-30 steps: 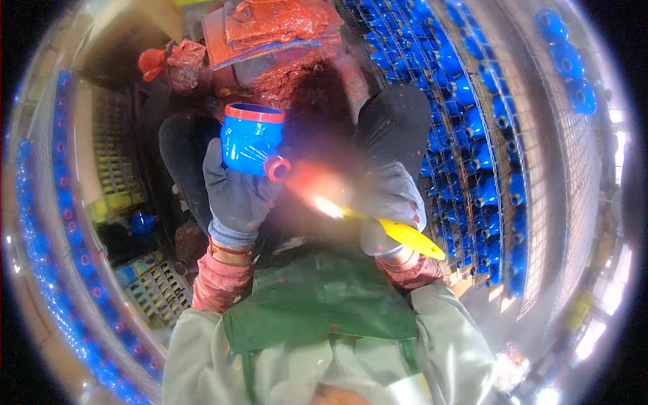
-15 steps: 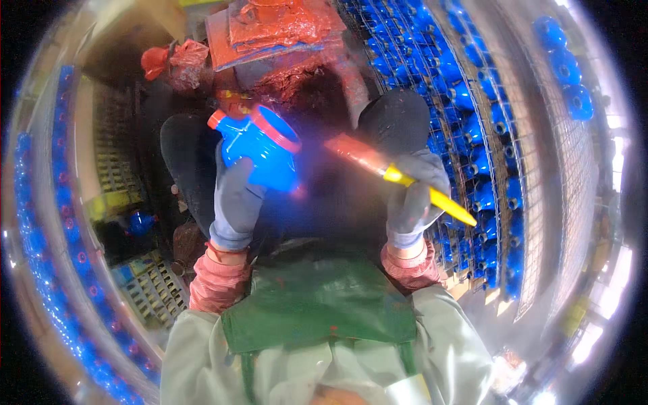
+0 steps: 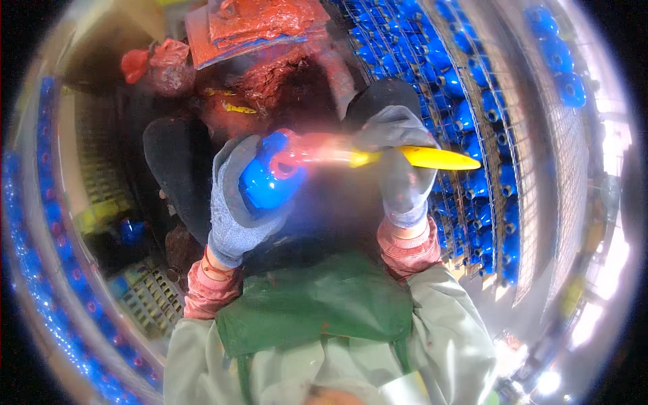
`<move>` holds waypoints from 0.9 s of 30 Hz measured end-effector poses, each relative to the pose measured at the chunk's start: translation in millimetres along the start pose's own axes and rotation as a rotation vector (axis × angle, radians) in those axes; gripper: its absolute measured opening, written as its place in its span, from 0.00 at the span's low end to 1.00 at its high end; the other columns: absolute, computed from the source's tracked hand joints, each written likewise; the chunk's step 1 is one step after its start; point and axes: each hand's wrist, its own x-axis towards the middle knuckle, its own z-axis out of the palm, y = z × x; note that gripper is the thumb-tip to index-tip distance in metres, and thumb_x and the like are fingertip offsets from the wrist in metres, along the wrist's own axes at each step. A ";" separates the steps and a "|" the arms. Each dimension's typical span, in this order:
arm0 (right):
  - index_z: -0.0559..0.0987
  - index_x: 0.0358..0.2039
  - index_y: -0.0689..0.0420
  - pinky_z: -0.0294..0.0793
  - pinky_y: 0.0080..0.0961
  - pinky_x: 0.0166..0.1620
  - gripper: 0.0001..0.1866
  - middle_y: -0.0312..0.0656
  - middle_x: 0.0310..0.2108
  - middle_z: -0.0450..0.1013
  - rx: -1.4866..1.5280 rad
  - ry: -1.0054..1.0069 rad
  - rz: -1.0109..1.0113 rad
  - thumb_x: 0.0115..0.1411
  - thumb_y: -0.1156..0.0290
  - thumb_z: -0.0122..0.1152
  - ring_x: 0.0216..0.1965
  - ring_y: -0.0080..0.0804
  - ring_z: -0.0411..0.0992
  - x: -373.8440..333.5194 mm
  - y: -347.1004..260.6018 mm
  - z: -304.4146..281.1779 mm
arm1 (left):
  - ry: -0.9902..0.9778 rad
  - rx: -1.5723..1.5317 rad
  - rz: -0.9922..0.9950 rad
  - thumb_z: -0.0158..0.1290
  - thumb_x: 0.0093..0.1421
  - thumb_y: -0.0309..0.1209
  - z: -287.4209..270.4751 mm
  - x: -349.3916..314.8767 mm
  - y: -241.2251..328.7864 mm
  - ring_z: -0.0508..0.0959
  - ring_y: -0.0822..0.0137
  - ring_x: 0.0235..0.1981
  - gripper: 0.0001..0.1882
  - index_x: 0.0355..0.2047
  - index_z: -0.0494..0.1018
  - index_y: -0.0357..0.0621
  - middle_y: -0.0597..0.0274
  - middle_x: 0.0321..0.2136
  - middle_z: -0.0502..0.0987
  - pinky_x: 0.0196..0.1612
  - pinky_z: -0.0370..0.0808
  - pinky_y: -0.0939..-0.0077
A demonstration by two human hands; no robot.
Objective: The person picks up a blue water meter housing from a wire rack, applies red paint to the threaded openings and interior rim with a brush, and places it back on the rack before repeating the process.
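My left hand [image 3: 231, 214], in a grey-blue work glove, is closed around a glossy blue fitting [image 3: 264, 190] with short necks and a red-coated opening. Between the fingers of my gloved right hand [image 3: 403, 179] is a paintbrush [image 3: 442, 158], its yellow handle pointing right. The brush's red bristles, smeared by motion, reach left to the red opening of the fitting and seem to touch it. Both hands are in front of my green apron [image 3: 317, 297], above my dark knees.
A red-coated stack of slabs [image 3: 260, 23] and a red wrapped bundle [image 3: 165, 64] lie ahead. Wire racks on the right hold many blue fittings [image 3: 466, 115]. More fittings [image 3: 74, 277] line the left, beside a crate [image 3: 152, 297]. One fitting [image 3: 131, 231] lies near it.
My left hand has turned the blue fitting, so a smaller red opening faces the brush. My right hand has risen slightly, levelling the brush and bringing its bristles left to the fitting.
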 end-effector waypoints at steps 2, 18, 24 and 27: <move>0.74 0.30 0.58 0.71 0.38 0.38 0.08 0.45 0.30 0.73 0.030 0.066 0.014 0.57 0.67 0.58 0.35 0.41 0.69 -0.3 5.8 3.4 | 0.009 0.006 0.009 0.68 0.37 0.29 -1.1 0.3 -2.4 0.63 0.51 0.60 0.49 0.60 0.58 0.39 0.48 0.58 0.61 0.63 0.58 0.59; 0.78 0.28 0.61 0.72 0.34 0.35 0.06 0.42 0.29 0.76 0.145 -0.106 -0.071 0.48 0.75 0.60 0.34 0.39 0.71 33.5 6.1 21.3 | 0.067 -0.056 -0.003 0.68 0.36 0.29 -15.1 -0.1 -10.3 0.63 0.50 0.59 0.48 0.60 0.59 0.39 0.46 0.58 0.61 0.63 0.58 0.57; 0.79 0.27 0.61 0.71 0.33 0.37 0.13 0.41 0.28 0.78 -0.004 0.023 -0.068 0.54 0.62 0.60 0.31 0.36 0.72 37.0 10.3 13.4 | 0.034 0.026 -0.027 0.68 0.35 0.31 -19.7 0.7 -7.8 0.65 0.48 0.57 0.48 0.59 0.60 0.39 0.45 0.56 0.64 0.60 0.62 0.56; 0.79 0.27 0.60 0.71 0.33 0.38 0.09 0.42 0.28 0.78 -0.079 0.061 -0.025 0.54 0.66 0.59 0.30 0.37 0.71 33.1 0.0 33.2 | -0.008 0.024 -0.123 0.68 0.34 0.33 -24.4 5.0 -0.9 0.68 0.48 0.53 0.49 0.59 0.61 0.38 0.45 0.54 0.66 0.57 0.65 0.57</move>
